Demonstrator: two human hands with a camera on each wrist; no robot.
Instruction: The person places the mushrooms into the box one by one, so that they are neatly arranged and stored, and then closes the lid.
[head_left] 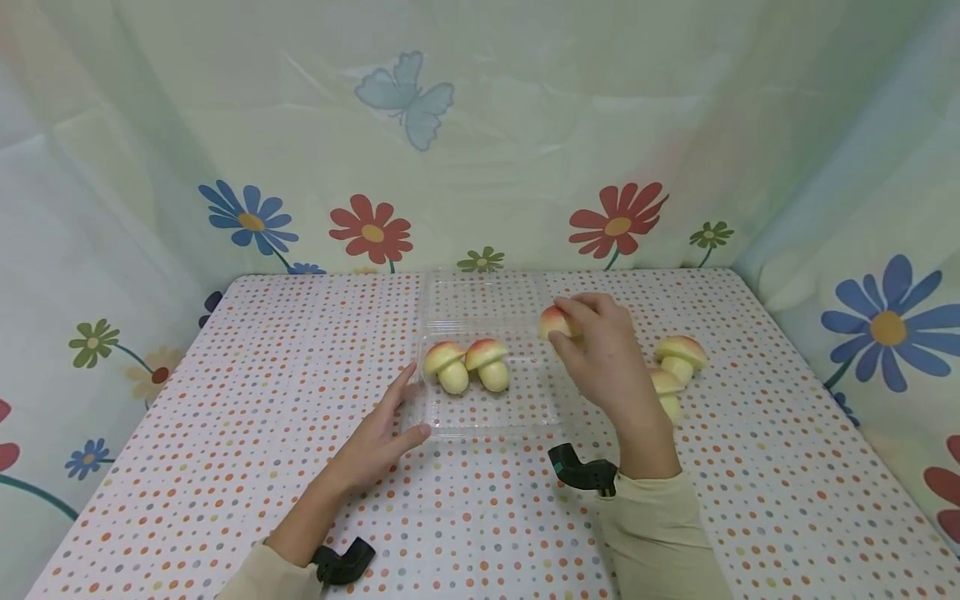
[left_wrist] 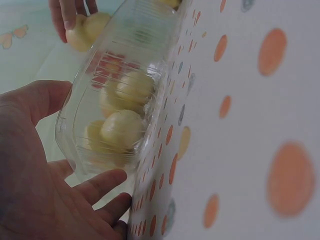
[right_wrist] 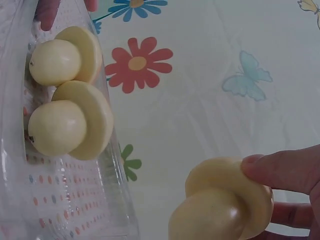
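Observation:
In the head view a clear plastic box [head_left: 525,408] lies with its lid [head_left: 483,296] folded back on the table. Two toy mushrooms, one on the left [head_left: 447,367] and another beside it [head_left: 489,365], sit in its left part, red-and-yellow caps toward the back. My right hand [head_left: 600,350] pinches a third mushroom [head_left: 553,322] by its cap above the box's right side; the right wrist view shows its pale stem [right_wrist: 205,217]. Spread fingers of my left hand [head_left: 378,442] rest at the box's left side, and the thumb touches the rim in the left wrist view.
Two more toy mushrooms, a rear one [head_left: 681,357] and a front one [head_left: 666,392] partly hidden by my right wrist, lie right of the box. A dotted cloth [head_left: 262,400] covers the table. Behind hangs a flowered curtain [head_left: 510,167].

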